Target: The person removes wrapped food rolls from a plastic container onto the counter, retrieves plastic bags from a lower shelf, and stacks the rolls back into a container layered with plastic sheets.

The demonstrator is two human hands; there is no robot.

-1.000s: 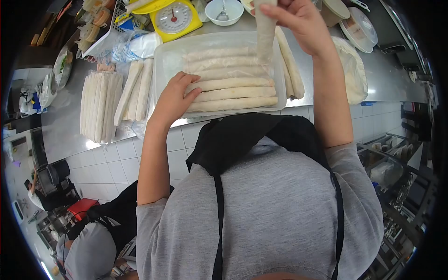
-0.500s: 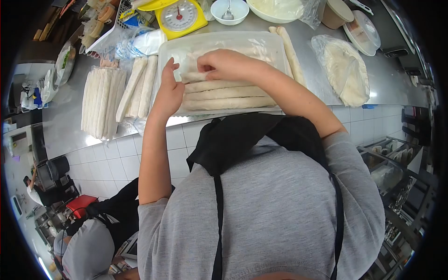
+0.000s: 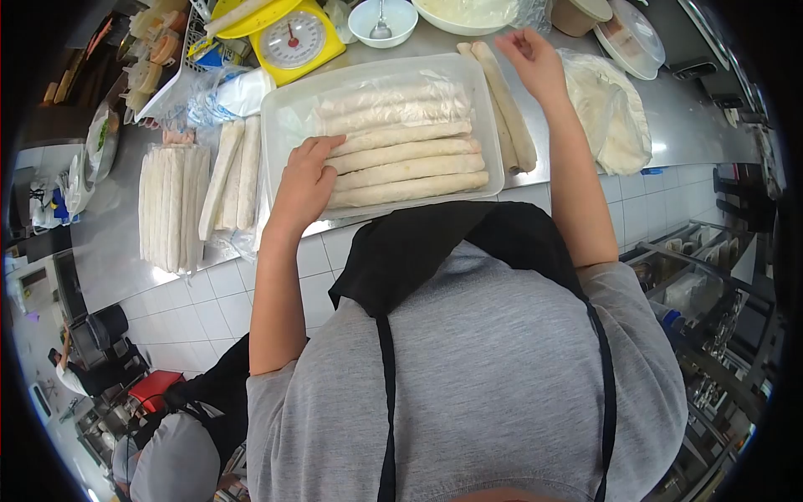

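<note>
A clear plastic container (image 3: 276, 138) holds several long, pale rolls (image 3: 401, 161) that look like dough, laid side by side. My left hand (image 3: 309, 180) rests over the container's left side, its fingertips touching the left end of one roll; the fingers are extended, not wrapped round it. Plastic film (image 3: 393, 100) covers the rolls at the far side. My right hand (image 3: 535, 67) is raised beyond the container's right side with fingers loosely bent and nothing seen in them. Nearest to it are a few loose rolls (image 3: 506, 109) on the counter.
Bundled rolls (image 3: 173, 205) and loose rolls (image 3: 232, 176) lie left of the container. A yellow scale (image 3: 297, 38) and a white bowl with a spoon (image 3: 382, 23) stand behind. Plastic-covered dough (image 3: 611, 109) sits at right. Another person (image 3: 176, 456) is at lower left.
My right hand has moved from the rolls inside the container to the right, above the loose rolls. My left hand has lowered onto a roll's end, its raised finger now down.
</note>
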